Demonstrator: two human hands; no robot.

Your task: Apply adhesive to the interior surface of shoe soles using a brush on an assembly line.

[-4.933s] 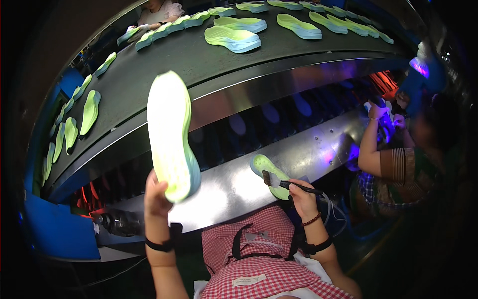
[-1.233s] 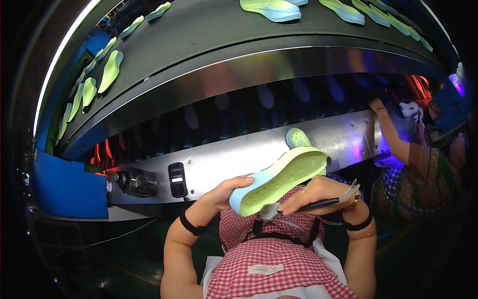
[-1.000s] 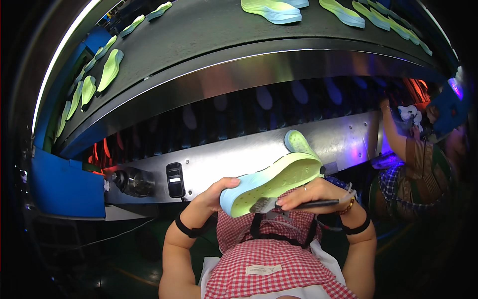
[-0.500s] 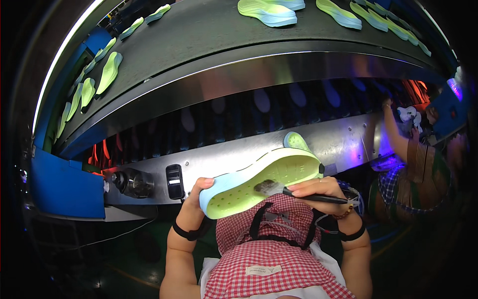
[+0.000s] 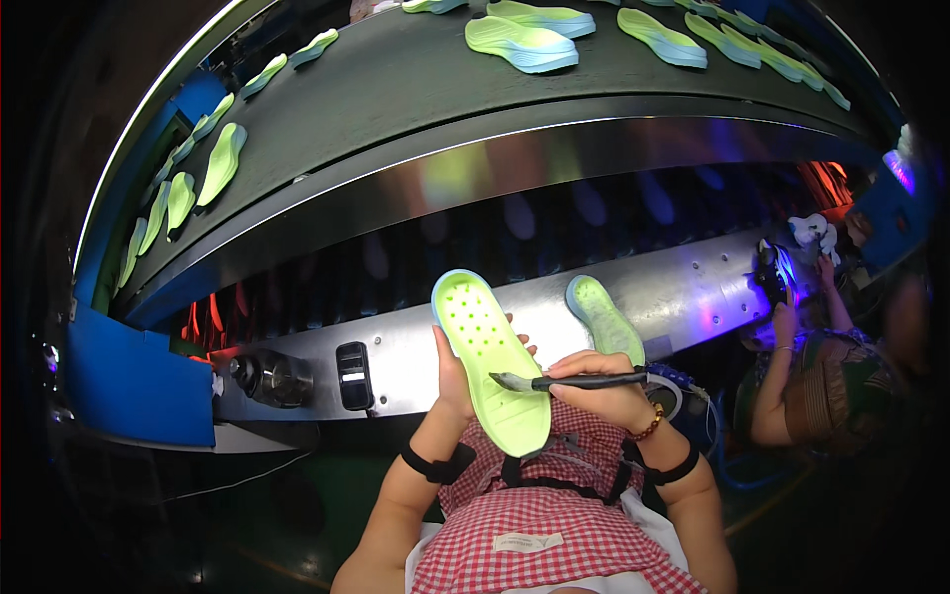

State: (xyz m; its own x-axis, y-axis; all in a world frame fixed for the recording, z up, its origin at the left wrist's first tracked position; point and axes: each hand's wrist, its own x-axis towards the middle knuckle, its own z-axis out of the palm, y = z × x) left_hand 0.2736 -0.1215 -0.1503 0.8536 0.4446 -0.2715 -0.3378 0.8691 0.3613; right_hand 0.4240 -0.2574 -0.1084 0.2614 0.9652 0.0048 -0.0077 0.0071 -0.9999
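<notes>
A lime-green shoe sole point(image 5: 482, 342) with a pale blue edge stands nearly upright in front of me, its perforated inner face toward me. Its side is gripped by my left hand point(image 5: 454, 378), with the thumb along the near edge and fingertips showing past the far edge. My right hand point(image 5: 604, 399) pinches the black handle of a brush point(image 5: 584, 381). The wet-looking bristles touch the middle of the sole's inner face. Just beyond my right hand, a second sole point(image 5: 606, 319) of the same colours lies on the metal ledge point(image 5: 416, 346).
Behind the ledge runs a dark conveyor belt point(image 5: 376, 99) carrying several green and blue soles point(image 5: 522, 45). A black device point(image 5: 353, 376) and a dark bottle point(image 5: 273, 378) stand at the ledge's left. At the right, another person's arm point(image 5: 777, 386) reaches over the ledge holding a dark shoe upper point(image 5: 775, 272).
The held sole has turned from lying sideways to standing nearly upright, and my left hand has moved right with it. The brush has shifted slightly left across its inner face.
</notes>
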